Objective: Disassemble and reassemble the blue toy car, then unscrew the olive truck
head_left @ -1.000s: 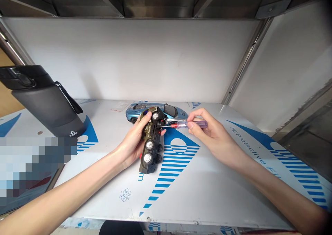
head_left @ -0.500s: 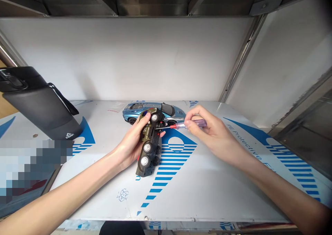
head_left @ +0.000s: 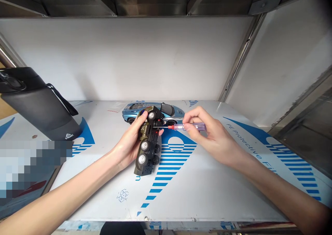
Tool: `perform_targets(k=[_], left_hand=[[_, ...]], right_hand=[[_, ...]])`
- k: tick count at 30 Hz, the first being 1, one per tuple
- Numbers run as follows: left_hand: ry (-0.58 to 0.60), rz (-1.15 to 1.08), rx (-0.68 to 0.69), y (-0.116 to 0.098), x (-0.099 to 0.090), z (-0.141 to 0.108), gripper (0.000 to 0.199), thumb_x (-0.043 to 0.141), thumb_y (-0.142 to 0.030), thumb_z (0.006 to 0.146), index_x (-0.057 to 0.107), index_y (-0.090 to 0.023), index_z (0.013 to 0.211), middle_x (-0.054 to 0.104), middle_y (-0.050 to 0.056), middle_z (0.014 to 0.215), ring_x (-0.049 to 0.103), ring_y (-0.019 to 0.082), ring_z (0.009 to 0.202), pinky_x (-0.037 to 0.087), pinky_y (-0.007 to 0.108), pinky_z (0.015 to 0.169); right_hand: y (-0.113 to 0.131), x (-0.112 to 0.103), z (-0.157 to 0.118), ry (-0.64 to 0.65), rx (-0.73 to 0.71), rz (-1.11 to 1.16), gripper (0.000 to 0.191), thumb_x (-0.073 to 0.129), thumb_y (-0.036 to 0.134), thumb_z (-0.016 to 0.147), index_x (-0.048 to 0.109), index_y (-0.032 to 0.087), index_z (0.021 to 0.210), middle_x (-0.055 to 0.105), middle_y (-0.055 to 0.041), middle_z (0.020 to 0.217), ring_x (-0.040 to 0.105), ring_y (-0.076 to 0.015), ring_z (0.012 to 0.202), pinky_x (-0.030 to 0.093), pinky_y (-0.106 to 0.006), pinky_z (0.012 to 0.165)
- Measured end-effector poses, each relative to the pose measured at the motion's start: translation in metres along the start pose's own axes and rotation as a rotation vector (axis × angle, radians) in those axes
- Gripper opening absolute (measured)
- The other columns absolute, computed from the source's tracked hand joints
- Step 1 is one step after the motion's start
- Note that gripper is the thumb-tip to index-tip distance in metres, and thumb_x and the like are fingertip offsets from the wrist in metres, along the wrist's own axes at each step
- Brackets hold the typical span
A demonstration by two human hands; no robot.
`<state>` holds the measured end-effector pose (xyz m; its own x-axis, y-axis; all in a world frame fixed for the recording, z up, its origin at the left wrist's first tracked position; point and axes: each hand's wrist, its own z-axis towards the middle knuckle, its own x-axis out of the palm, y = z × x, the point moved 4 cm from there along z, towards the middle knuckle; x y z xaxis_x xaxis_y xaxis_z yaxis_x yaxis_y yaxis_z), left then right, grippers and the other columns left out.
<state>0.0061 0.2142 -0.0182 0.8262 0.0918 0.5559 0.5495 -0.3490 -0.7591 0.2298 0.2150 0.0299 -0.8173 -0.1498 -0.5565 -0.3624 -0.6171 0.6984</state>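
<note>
My left hand (head_left: 127, 145) grips an olive-green toy military truck (head_left: 148, 148), held tilted with its underside and black wheels facing up. My right hand (head_left: 209, 133) pinches a screwdriver (head_left: 192, 126) between thumb and fingertips. The tool has a clear purple handle, a red collar and a thin metal shaft. Its tip reaches the underside of the truck near the front wheel, and the exact contact point is hidden among dark parts. Behind the truck, partly hidden by it, lies a light-blue toy sports car (head_left: 169, 109).
A black water bottle (head_left: 38, 107) lies tilted at the left. The steel shelf surface (head_left: 207, 197) carries protective film with blue print. A white back panel (head_left: 129, 55) and steel uprights enclose the space, with a shelf above. A pixelated patch covers the lower left.
The screwdriver has levelled out, with its tip staying at the truck's underside. My right hand has shifted slightly left, and the truck's lower end has tilted a little to the left.
</note>
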Motion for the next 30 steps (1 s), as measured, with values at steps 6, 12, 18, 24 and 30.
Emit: perform_targets(k=[6,12,18,24,30], left_hand=[[0.003,0.013,0.033,-0.002,0.001,0.000,0.057,0.065,-0.048,0.104,0.059,-0.013,0.149,0.081,0.016,0.092,0.078,0.025,0.061,0.064,0.031,0.054],[0.025,0.023,0.062,-0.001,-0.001,0.001,0.062,0.068,-0.046,0.103,0.053,-0.015,0.155,0.081,0.018,0.100,0.079,0.027,0.066,0.065,0.034,0.055],[-0.008,-0.009,0.052,-0.004,-0.002,0.001,0.060,0.066,-0.046,0.104,0.054,-0.016,0.154,0.081,0.015,0.094,0.078,0.026,0.061,0.064,0.033,0.053],[-0.001,0.000,0.068,-0.002,-0.003,0.001,0.061,0.070,-0.046,0.102,0.055,-0.016,0.153,0.081,0.018,0.099,0.080,0.027,0.067,0.065,0.034,0.057],[-0.016,0.006,0.058,-0.003,-0.002,0.001,0.062,0.070,-0.047,0.102,0.056,-0.015,0.153,0.081,0.017,0.095,0.078,0.027,0.060,0.064,0.034,0.053]], right_hand=[[0.003,-0.002,-0.001,-0.036,-0.066,-0.025,0.015,0.064,0.028,0.105,0.058,0.033,0.118,0.065,0.0018,0.106,0.065,-0.0164,0.094,0.051,-0.030,0.084],[-0.007,0.003,0.000,-0.046,0.124,0.057,0.026,0.049,0.051,0.112,0.061,0.028,0.108,0.061,0.0024,0.082,0.057,-0.0160,0.073,0.046,-0.031,0.070],[-0.001,0.001,0.001,0.015,-0.004,0.014,0.012,0.059,0.038,0.109,0.058,0.030,0.117,0.067,-0.0015,0.107,0.065,-0.0199,0.099,0.052,-0.033,0.086],[-0.005,0.001,0.003,-0.018,0.065,0.087,0.019,0.054,0.047,0.111,0.060,0.031,0.117,0.064,0.0013,0.092,0.063,-0.0179,0.089,0.049,-0.033,0.082],[-0.007,0.003,0.003,-0.001,0.111,0.092,0.017,0.057,0.045,0.110,0.061,0.029,0.111,0.065,-0.0002,0.102,0.064,-0.0175,0.091,0.048,-0.031,0.078]])
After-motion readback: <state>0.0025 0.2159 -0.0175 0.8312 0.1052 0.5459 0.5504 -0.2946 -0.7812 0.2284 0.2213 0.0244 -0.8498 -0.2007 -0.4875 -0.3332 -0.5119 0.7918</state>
